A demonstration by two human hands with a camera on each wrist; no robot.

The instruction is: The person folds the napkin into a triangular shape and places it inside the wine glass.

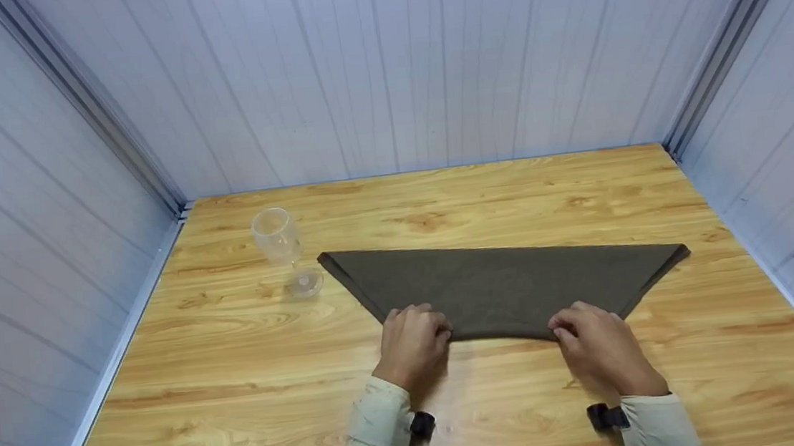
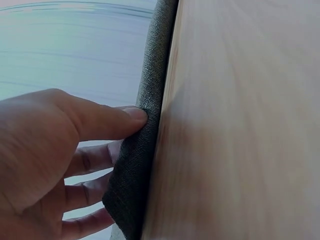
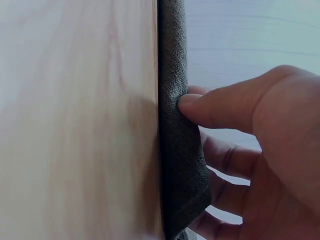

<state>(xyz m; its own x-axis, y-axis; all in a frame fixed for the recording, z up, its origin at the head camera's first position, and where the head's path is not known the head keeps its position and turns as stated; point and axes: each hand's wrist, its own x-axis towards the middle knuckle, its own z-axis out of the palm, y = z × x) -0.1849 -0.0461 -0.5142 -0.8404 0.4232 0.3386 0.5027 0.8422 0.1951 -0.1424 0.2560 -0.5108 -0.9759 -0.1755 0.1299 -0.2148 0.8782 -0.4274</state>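
A dark olive-grey cloth napkin (image 1: pixel 503 285) lies folded on the table, wide along its far edge and narrower toward me, with slanted sides. My left hand (image 1: pixel 413 340) pinches the near edge at its left end. At the right end of that same edge, my right hand (image 1: pixel 598 342) pinches the fabric. Up close in the left wrist view, the thumb (image 2: pixel 135 115) presses on a rolled edge of the cloth (image 2: pixel 150 75), fingers behind it. The right wrist view likewise has the thumb (image 3: pixel 190 105) on the rolled cloth (image 3: pixel 175 60), its other fingers partly hidden behind.
A clear stemmed glass (image 1: pixel 276 237) stands upright on the wooden table (image 1: pixel 241 409), just left of the napkin's far left corner. White panel walls (image 1: pixel 412 71) enclose the table at the back and on both sides.
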